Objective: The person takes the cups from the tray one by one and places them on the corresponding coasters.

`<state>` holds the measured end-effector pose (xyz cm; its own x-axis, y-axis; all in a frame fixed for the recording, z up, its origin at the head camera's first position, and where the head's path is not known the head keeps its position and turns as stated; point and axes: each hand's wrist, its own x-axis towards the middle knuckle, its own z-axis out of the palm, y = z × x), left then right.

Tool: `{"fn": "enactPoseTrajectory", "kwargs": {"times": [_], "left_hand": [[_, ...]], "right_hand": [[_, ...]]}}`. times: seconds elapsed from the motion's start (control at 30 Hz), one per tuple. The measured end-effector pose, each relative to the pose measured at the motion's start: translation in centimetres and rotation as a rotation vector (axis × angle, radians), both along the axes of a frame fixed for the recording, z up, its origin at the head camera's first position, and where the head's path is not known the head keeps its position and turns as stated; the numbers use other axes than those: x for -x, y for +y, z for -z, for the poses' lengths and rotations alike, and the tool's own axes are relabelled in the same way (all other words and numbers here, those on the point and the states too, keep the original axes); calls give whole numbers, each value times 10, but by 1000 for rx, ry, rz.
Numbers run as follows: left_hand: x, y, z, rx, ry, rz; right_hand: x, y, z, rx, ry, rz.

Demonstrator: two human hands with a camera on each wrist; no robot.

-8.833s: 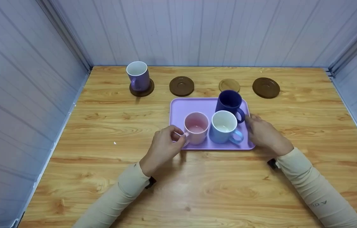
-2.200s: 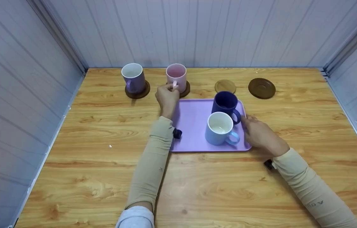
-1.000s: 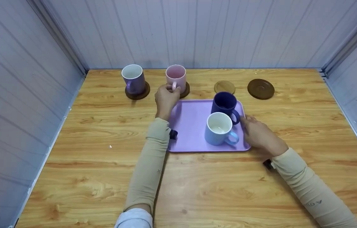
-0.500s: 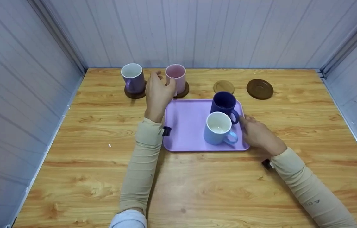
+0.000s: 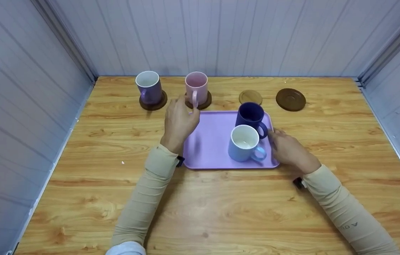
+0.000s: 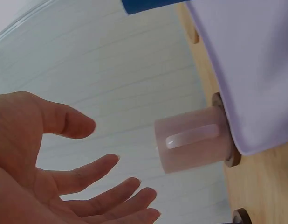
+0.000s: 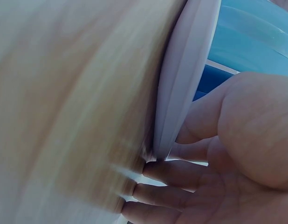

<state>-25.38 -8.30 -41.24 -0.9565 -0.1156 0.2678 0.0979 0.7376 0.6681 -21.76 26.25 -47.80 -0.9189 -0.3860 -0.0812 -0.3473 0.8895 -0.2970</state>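
My left hand (image 5: 180, 122) hovers over the tray's left part, fingers spread and holding nothing. Beyond its fingers a pink mug (image 5: 197, 88) stands upright on a dark brown coaster (image 5: 207, 102), its handle facing me; the left wrist view shows a gap between the hand and the pink mug (image 6: 193, 140). My right hand (image 5: 292, 150) holds the right rim of the lilac tray (image 5: 210, 141), thumb over the edge (image 7: 181, 88) and fingers outside at the table. On the tray, a light blue mug (image 5: 240, 150) stands before a navy mug (image 5: 248, 118).
A purple mug (image 5: 152, 90) sits on another dark coaster (image 5: 162, 102) at the back left. Behind the navy mug lies a light wooden coaster (image 5: 250, 96), with a dark brown coaster (image 5: 291, 99) to its right. Panelled walls (image 5: 221, 39) enclose the wooden table.
The pink mug went from the tray to the second coaster in my left hand. That hand has since let go of its handle and drawn back towards me. My right hand stays at the tray.
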Motion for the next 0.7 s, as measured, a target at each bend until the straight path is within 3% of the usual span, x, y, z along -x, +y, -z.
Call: {"fn": "enactPoseTrajectory", "kwargs": {"times": [0.33,0.7], "left_hand": [[-17,-6,29,76,-91,59],[-29,-13,53,130,-163,102]], "right_hand": [[0,0,4,21,59,-30],[0,0,5,1,14,-2]]}}
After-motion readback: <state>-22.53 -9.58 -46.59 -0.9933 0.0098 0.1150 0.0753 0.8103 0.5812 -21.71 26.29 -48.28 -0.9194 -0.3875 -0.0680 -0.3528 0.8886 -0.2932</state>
